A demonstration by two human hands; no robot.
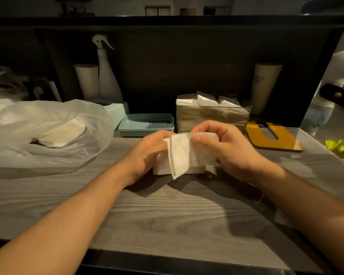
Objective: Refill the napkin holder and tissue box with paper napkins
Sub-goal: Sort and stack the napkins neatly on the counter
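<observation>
Napkins were in both your hands, over the grey wood-grain table (167,215).
Your left hand (147,153) gripped the white napkin stack (184,155) from the left, and your right hand (229,147) pinched its top edge, thumb in front. One napkin hung loose at the front. Behind stood the clear napkin holder (213,116), filled, with the teal tissue box (146,124) just left of it.

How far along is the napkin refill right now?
Looks done: the clear holder at the back already stands packed with napkins. In hand: both the left hand and right hand grip a napkin above a small stack. Left: the blue tissue box sits apart from its lid, apparently unfilled.
</observation>
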